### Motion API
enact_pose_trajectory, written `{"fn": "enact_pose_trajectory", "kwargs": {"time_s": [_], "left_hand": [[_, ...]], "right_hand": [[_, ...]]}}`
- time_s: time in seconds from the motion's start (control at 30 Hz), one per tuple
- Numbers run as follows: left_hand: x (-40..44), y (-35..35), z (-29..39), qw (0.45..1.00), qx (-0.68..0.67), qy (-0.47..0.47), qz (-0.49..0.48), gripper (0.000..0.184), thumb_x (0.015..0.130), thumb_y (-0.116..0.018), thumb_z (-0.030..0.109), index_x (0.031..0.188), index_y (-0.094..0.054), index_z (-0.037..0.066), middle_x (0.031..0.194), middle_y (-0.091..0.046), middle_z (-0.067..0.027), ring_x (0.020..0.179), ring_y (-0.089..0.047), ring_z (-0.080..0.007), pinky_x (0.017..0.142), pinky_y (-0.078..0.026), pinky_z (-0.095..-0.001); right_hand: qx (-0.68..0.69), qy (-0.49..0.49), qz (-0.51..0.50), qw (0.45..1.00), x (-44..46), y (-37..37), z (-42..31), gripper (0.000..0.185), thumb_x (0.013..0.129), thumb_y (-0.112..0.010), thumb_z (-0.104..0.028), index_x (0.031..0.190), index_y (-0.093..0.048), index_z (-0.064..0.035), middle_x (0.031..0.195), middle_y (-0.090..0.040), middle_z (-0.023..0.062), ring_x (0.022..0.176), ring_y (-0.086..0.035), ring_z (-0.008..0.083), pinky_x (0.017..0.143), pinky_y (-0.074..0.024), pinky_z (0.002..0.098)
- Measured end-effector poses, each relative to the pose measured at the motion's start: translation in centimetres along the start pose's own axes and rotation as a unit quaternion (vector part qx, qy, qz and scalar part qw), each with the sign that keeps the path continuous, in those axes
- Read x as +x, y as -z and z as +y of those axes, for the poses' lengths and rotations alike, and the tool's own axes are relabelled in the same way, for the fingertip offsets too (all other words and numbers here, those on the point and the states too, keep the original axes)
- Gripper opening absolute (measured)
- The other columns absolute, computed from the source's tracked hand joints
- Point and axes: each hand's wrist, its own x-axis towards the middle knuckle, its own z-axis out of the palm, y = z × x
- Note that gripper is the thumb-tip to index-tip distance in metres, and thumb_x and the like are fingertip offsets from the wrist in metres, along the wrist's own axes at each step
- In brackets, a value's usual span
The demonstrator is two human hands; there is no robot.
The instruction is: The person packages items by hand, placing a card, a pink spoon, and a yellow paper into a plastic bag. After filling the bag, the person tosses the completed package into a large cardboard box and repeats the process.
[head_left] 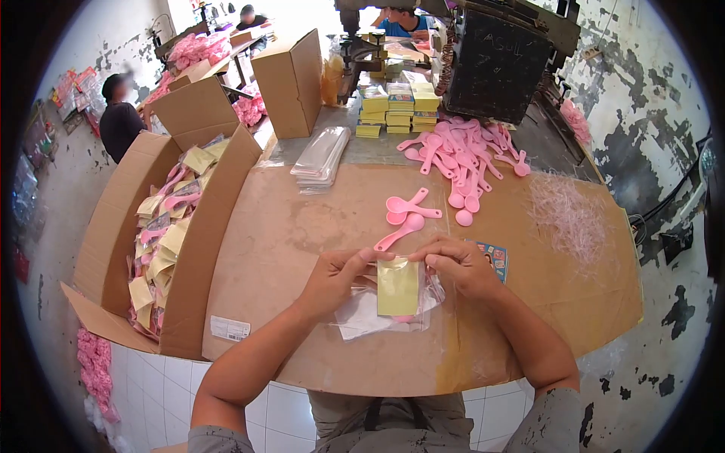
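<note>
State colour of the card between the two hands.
Pale yellow on the side facing up; the card shows best in the head view.

One wide, round-edged view looks from the person's head, forward and down: lap (pixel 389 414) at six o'clock, left hand (pixel 341 276) near at seven, right hand (pixel 463 266) near at four, box (pixel 208 226) at nine, black machine (pixel 495 68) farther off at one.

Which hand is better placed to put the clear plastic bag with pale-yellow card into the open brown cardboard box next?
Probably the left hand. It and the right hand both touch the top of the bag, but the left is nearer the box, on the person's left.
</note>
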Motion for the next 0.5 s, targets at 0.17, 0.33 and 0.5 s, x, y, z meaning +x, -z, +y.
{"fn": "enact_pose_trajectory", "kwargs": {"time_s": [0.17,0.33,0.5], "left_hand": [[0.1,-0.5,-0.1,0.998,0.057,0.011,0.008,0.030,0.106,-0.061,0.014,0.128,-0.068,-0.005,0.111,-0.075,-0.0137,0.098,-0.072,-0.0156,0.080,-0.062,-0.0302],[0.2,-0.6,0.0,0.998,0.066,0.008,0.002,0.028,0.105,-0.062,0.007,0.130,-0.067,-0.003,0.114,-0.074,-0.0116,0.098,-0.071,-0.0134,0.080,-0.062,-0.0279],[0.3,-0.3,0.3,0.998,0.058,-0.002,0.018,0.032,0.104,-0.064,0.009,0.134,-0.065,-0.001,0.114,-0.074,-0.0095,0.097,-0.072,-0.0127,0.081,-0.061,-0.0277]], "right_hand": [[-0.052,-0.004,0.005,0.999,-0.1,-0.3,-0.7,0.015,0.098,-0.068,-0.004,0.109,-0.076,0.0023,0.104,-0.068,0.0045,0.090,-0.065,0.0101,0.079,-0.0510,0.0242],[0.064,-0.014,0.000,0.998,0.2,-0.2,0.8,0.029,0.096,-0.071,-0.001,0.124,-0.068,0.0013,0.108,-0.070,0.0058,0.094,-0.066,0.0102,0.080,-0.0534,0.0260],[0.080,-0.045,-0.042,0.995,0.0,-1.1,-0.6,0.041,0.096,-0.071,0.000,0.135,-0.059,0.0032,0.109,-0.070,0.0064,0.097,-0.067,0.0110,0.083,-0.0544,0.0269]]}}
